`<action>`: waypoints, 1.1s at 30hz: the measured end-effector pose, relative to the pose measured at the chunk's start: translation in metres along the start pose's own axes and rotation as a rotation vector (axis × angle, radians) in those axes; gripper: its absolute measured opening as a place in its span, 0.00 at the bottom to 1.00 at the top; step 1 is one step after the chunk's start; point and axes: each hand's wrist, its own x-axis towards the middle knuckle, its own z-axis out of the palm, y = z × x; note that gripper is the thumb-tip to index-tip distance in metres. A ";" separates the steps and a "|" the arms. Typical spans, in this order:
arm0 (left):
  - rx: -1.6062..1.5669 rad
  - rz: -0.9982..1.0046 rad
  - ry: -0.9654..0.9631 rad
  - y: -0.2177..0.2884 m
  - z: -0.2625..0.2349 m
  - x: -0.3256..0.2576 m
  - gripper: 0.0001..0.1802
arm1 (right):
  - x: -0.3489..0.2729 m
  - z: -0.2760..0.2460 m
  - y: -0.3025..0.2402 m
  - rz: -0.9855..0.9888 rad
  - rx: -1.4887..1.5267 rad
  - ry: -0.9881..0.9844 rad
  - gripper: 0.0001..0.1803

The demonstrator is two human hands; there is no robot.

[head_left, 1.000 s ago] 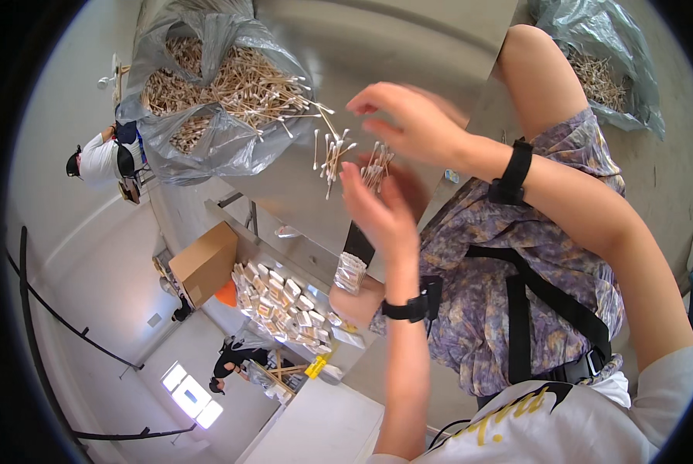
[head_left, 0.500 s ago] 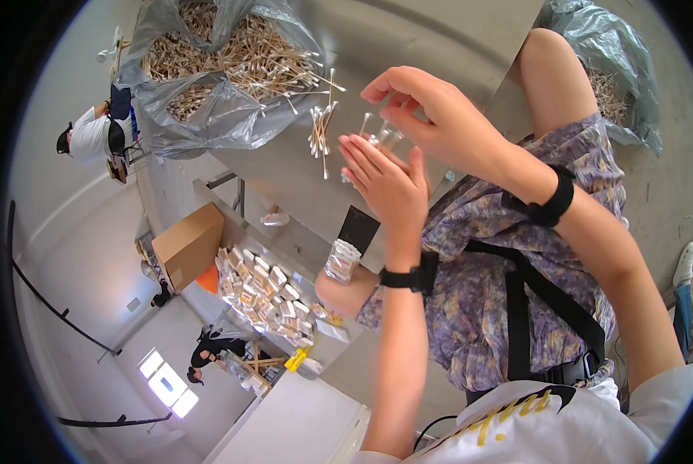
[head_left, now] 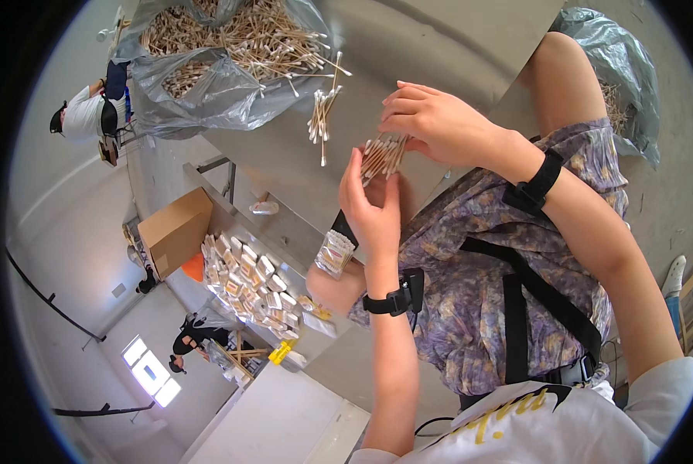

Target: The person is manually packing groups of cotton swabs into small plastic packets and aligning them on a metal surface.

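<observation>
With both hands close together by the tabletop (head_left: 431, 46), holds a bundle of cotton swabs (head_left: 381, 159) between thumb and fingers of the left hand (head_left: 371, 210). Curves the right hand (head_left: 448, 127) at the bundle's far right end; cannot tell whether gripping or only touching there. Wears a black band on each wrist. Has a small loose cluster of swabs (head_left: 324, 116) lying on the tabletop, left of the bundle and slightly farther away, near a grey plastic bag (head_left: 242, 104) full of more. Has a clear packet (head_left: 336, 253) of swabs resting at the left knee. Shows, farther left, a pile of white packs (head_left: 254, 282) beside a cardboard box (head_left: 176, 233), and on the right another grey bag (head_left: 621, 50) past the right leg.
</observation>
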 end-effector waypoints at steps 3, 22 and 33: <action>0.014 0.028 0.066 -0.004 -0.003 0.003 0.25 | 0.002 0.001 0.002 -0.026 0.004 0.052 0.13; 0.126 0.104 0.180 -0.018 -0.007 -0.011 0.09 | 0.005 -0.023 0.025 0.128 -0.210 0.200 0.04; 0.250 0.155 0.079 0.010 0.023 -0.034 0.32 | 0.000 0.007 -0.008 0.007 0.004 0.089 0.17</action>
